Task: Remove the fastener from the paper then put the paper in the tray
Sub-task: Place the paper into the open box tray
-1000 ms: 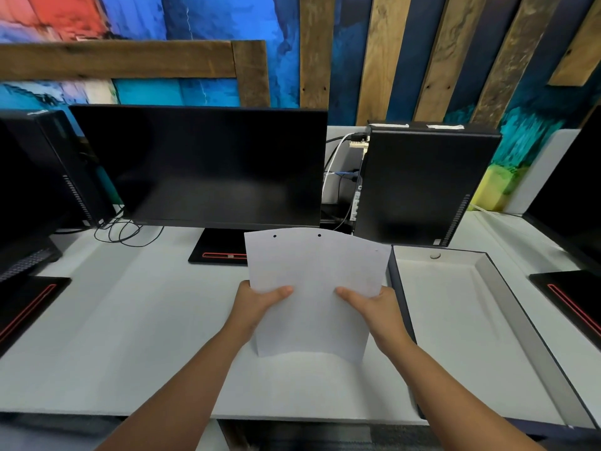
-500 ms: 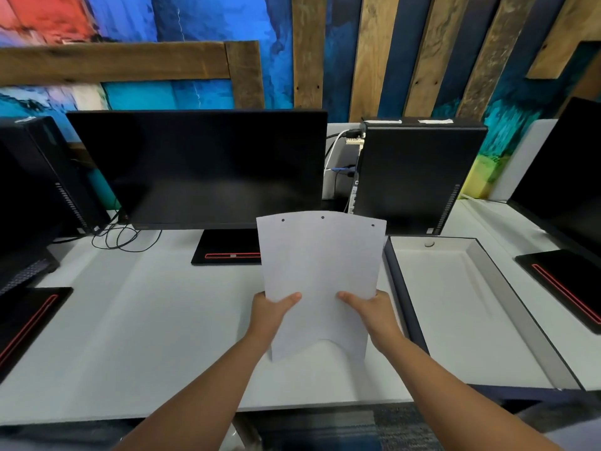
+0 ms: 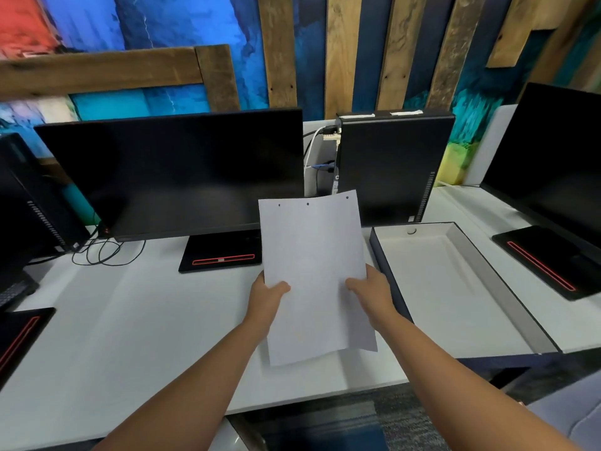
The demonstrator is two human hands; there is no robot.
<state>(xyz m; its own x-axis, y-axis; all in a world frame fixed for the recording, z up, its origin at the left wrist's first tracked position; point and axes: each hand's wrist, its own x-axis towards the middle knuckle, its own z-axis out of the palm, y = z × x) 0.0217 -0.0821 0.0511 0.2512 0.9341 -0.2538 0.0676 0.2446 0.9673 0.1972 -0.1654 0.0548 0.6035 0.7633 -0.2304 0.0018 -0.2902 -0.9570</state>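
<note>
Paper [image 3: 313, 275] pinched upright at both side edges by left hand [image 3: 265, 296] and right hand [image 3: 374, 292], held above the desk [image 3: 130, 320], long axis pointing away, tray [image 3: 507, 297] just off to the right, nearer the right hand.

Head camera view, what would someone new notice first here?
The white paper, held upright in the middle by the left hand and right hand. Just right of it, the open tray lies on the desk; behind stands a dark monitor.
</note>
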